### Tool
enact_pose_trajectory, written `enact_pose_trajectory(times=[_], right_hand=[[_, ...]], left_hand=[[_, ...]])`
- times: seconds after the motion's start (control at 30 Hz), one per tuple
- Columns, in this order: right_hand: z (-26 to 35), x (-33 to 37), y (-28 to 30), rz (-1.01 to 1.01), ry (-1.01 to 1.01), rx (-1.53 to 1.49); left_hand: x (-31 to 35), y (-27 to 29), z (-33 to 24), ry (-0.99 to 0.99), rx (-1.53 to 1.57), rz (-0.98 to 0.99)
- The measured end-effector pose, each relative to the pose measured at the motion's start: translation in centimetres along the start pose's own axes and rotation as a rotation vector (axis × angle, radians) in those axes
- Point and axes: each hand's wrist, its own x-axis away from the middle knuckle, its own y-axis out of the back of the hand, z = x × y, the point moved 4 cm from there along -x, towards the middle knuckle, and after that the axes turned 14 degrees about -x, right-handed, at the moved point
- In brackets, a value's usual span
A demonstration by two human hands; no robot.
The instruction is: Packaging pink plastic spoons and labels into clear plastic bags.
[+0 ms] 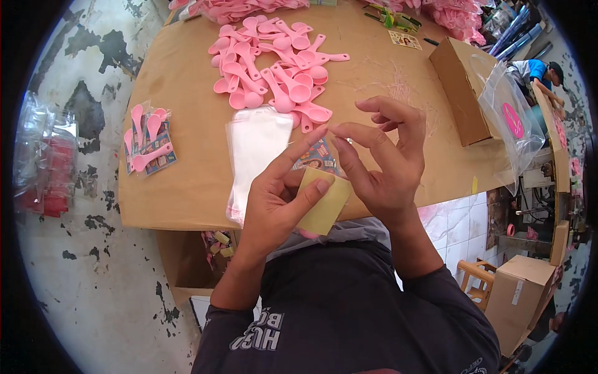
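My left hand (283, 193) grips a small yellowish card (324, 206) between thumb and fingers, its index finger stretched up. My right hand (380, 159) is raised just beside it, thumb and index pinched on something tiny that I cannot make out, the other fingers spread. Under the hands lies a printed picture card (319, 156) on the brown cardboard tabletop (187, 187). A stack of clear plastic sleeves (255, 149) lies just left of my hands. A heap of pink plastic spoons (274, 71) sits beyond them.
Packed bags of pink spoons with cards (148, 140) lie at the table's left. A brown cardboard box (461, 90) with a clear bag (507, 121) stands at the right. More pink goods (448, 12) pile at the far edge. Another person (539, 75) bends at the far right.
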Motion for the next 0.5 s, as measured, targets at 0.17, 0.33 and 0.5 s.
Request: enact_pose_trajectory(times=[0.17, 0.33, 0.5], right_hand=[[0.49, -0.47, -0.17, 0.053, -0.027, -0.004], [0.65, -0.71, -0.55, 0.108, -0.005, 0.057], [-0.12, -0.33, -0.93, 0.052, 0.066, 0.097]], left_hand=[[0.37, -0.06, 0.03, -0.013, 0.025, -0.003], [0.42, 0.15, -0.07, 0.010, 0.008, 0.000], [0.10, 0.53, 0.21, 0.040, -0.222, -0.012]])
